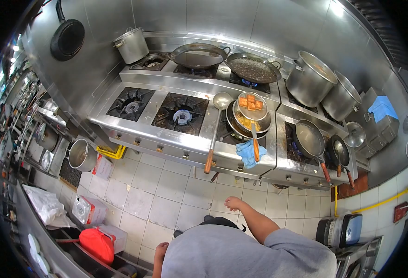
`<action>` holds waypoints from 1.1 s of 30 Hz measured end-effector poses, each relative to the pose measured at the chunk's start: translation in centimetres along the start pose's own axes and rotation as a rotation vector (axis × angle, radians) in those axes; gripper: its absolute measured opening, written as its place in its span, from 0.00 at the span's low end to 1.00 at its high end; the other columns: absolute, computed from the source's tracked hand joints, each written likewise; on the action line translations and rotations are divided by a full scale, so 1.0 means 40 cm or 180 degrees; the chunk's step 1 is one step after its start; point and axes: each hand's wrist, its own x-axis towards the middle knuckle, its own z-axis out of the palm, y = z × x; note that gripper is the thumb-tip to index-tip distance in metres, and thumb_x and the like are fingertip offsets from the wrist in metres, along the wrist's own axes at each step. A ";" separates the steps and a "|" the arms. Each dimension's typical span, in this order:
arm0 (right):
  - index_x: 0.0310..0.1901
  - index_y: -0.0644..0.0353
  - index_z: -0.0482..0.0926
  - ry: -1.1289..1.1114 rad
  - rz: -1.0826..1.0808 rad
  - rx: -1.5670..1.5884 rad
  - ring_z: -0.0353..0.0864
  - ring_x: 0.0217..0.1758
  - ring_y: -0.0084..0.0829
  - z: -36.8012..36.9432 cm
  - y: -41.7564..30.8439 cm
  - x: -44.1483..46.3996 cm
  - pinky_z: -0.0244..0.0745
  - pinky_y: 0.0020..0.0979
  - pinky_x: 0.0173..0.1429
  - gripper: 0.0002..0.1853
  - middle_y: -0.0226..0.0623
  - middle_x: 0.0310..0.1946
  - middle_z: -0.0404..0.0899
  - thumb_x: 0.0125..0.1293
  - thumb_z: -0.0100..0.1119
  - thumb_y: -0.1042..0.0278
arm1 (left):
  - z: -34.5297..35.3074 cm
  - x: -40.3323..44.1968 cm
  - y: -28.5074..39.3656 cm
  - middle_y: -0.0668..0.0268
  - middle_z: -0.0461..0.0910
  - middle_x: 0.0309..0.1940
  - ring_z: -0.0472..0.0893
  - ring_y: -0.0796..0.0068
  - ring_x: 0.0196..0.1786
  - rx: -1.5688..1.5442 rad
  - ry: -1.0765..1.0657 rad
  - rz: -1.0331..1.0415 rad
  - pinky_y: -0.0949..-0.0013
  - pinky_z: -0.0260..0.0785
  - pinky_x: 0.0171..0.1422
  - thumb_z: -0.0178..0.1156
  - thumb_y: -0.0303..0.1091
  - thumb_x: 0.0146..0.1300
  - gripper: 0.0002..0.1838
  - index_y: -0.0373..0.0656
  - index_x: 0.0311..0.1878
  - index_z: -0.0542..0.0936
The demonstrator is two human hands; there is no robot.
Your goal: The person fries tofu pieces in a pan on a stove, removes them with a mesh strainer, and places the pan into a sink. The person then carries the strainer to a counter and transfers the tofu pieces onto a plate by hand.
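My right hand [233,204] hangs in front of my body over the floor tiles, fingers loosely curled with nothing visible in them. Low at my side is my left hand [161,251], partly seen and curled, touching nothing I can see. Ahead on the range, a long-handled strainer [255,118] rests across a pan [234,121] and holds several browned cubes of food [251,102]. Beside it lies a ladle [216,121], its wooden handle reaching past the counter edge. A blue cloth [250,154] drapes over the front edge under the strainer handle.
Two wide pans, one a liquid-filled wok [252,68] over a lit flame, stand behind. Large stockpots [306,85] are at back right. A frying pan [309,139] has its handle jutting outward. Boxes [89,210] and a red bag [96,244] sit at left on the floor side.
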 end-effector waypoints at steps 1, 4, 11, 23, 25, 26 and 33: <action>0.55 0.58 0.69 -0.0007 0.0002 -0.0025 0.80 0.27 0.29 -0.001 -0.001 0.001 0.75 0.32 0.29 0.23 0.35 0.35 0.79 0.59 0.54 0.57 | 0.000 0.001 0.000 0.60 0.82 0.33 0.79 0.75 0.35 0.0002 -0.0003 0.0002 0.71 0.72 0.40 0.60 0.33 0.56 0.13 0.34 0.41 0.79; 0.54 0.58 0.69 -0.0050 -0.0003 -0.0047 0.80 0.27 0.28 -0.003 -0.004 0.002 0.76 0.32 0.29 0.23 0.35 0.34 0.79 0.59 0.54 0.57 | 0.001 0.002 -0.003 0.61 0.81 0.32 0.79 0.76 0.34 -0.0067 0.0020 -0.0001 0.71 0.72 0.39 0.60 0.33 0.56 0.13 0.34 0.40 0.79; 0.54 0.58 0.69 -0.0046 0.0018 -0.0050 0.80 0.27 0.28 -0.008 -0.010 -0.003 0.76 0.32 0.29 0.23 0.35 0.35 0.79 0.59 0.54 0.57 | 0.005 0.013 -0.012 0.60 0.82 0.31 0.79 0.75 0.34 0.0061 -0.0010 0.0120 0.70 0.72 0.39 0.59 0.33 0.56 0.13 0.33 0.39 0.80; 0.45 0.59 0.71 0.0462 -0.1184 0.3938 0.79 0.33 0.34 -0.255 -0.023 -0.033 0.74 0.37 0.36 0.31 0.40 0.34 0.79 0.66 0.32 0.36 | 0.003 -0.010 0.013 0.58 0.82 0.33 0.79 0.73 0.36 0.0053 0.0001 0.0083 0.70 0.72 0.41 0.59 0.33 0.56 0.14 0.33 0.41 0.79; 0.46 0.60 0.70 0.0599 -0.1380 0.4301 0.79 0.33 0.35 -0.340 -0.042 -0.061 0.75 0.36 0.36 0.32 0.41 0.35 0.79 0.65 0.32 0.35 | 0.005 -0.005 0.010 0.58 0.82 0.33 0.79 0.73 0.36 -0.0106 -0.0005 -0.0002 0.70 0.72 0.41 0.59 0.33 0.56 0.14 0.33 0.41 0.79; 0.46 0.60 0.70 0.0589 -0.1386 0.4293 0.79 0.33 0.35 -0.380 -0.052 -0.075 0.75 0.36 0.36 0.32 0.41 0.35 0.79 0.65 0.32 0.35 | 0.006 0.007 -0.003 0.58 0.82 0.34 0.79 0.73 0.36 -0.0077 0.0005 -0.0016 0.70 0.72 0.41 0.59 0.33 0.55 0.14 0.33 0.41 0.79; 0.47 0.56 0.70 0.0591 -0.1609 0.4075 0.74 0.27 0.27 -0.546 -0.216 -0.182 0.72 0.29 0.29 0.28 0.34 0.29 0.75 0.66 0.38 0.38 | 0.014 0.006 -0.021 0.58 0.82 0.34 0.79 0.72 0.36 -0.0133 0.0076 0.0049 0.71 0.72 0.41 0.60 0.32 0.54 0.14 0.33 0.41 0.79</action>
